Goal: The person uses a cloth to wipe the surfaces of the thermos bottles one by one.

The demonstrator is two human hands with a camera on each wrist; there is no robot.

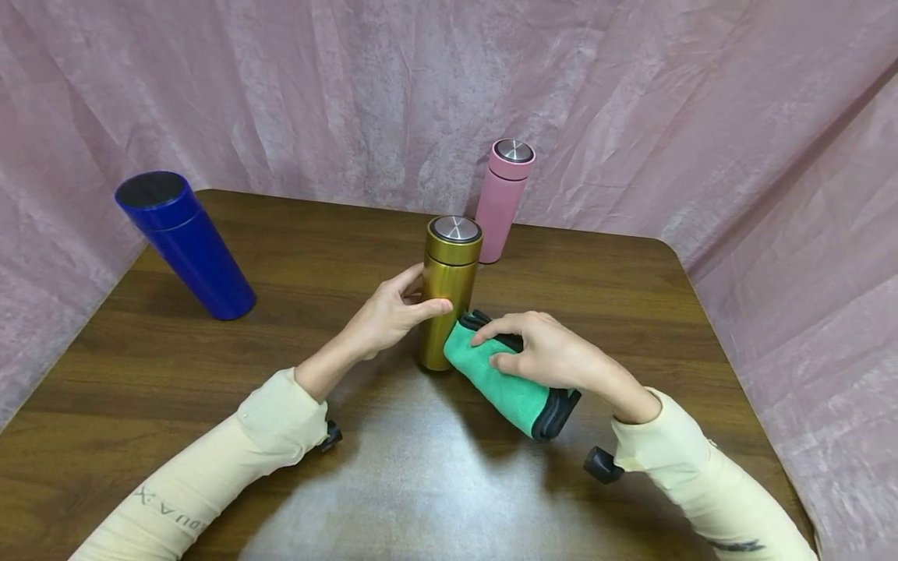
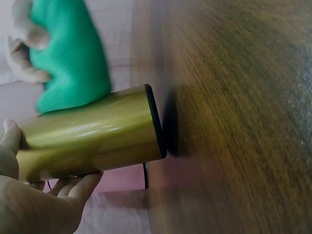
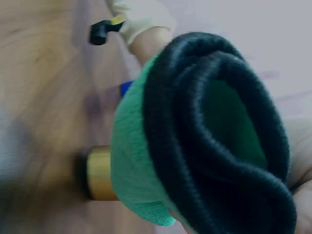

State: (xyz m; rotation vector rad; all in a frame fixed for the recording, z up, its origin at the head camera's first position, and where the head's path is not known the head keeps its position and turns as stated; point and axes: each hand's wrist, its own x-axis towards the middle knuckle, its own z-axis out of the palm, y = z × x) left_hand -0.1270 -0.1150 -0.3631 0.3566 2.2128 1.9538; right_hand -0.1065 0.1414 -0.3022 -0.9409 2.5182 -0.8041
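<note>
My left hand (image 1: pixel 393 315) grips a gold thermos bottle (image 1: pixel 449 288) around its middle, thumb on the near side. The bottle has a silver lid top and a black base. In the left wrist view its base looks tilted against the tabletop, with a dark shadow beside it. My right hand (image 1: pixel 550 351) holds a folded green cloth (image 1: pixel 501 386) with black edging, its fingers and thumb bent over the cloth. One end of the cloth touches the lower side of the gold bottle. The folded edge of the cloth fills much of the right wrist view.
A pink thermos bottle (image 1: pixel 501 202) stands behind the gold one, near the table's back edge. On the left stands a blue bottle (image 1: pixel 192 249) with a dark top. Pink curtains (image 1: pixel 421 93) hang behind and beside the brown wooden table (image 1: pixel 337 265).
</note>
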